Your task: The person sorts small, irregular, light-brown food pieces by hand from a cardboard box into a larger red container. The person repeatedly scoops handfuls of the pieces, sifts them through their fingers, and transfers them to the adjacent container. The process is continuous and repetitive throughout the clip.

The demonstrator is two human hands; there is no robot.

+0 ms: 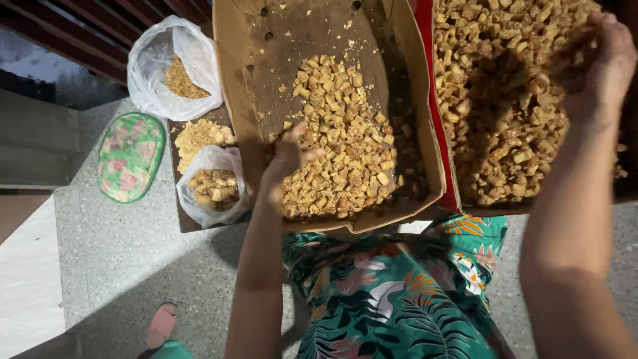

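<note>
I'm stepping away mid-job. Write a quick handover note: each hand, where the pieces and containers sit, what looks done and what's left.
Left hand: over the cardboard box, fingers curled at its heap of golden-brown chunks; grip unclear.
Right hand: on the larger pile in the red-edged box; grip unclear.
Beside the left box: two plastic bags partly filled, and a loose crumb pile.
Done: some pieces bagged.
Left: both boxes hold plenty.

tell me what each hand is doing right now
left hand: loosely cupped over the golden chunks in the cardboard box
right hand: in the bigger chunk pile, grip cannot be told
</note>
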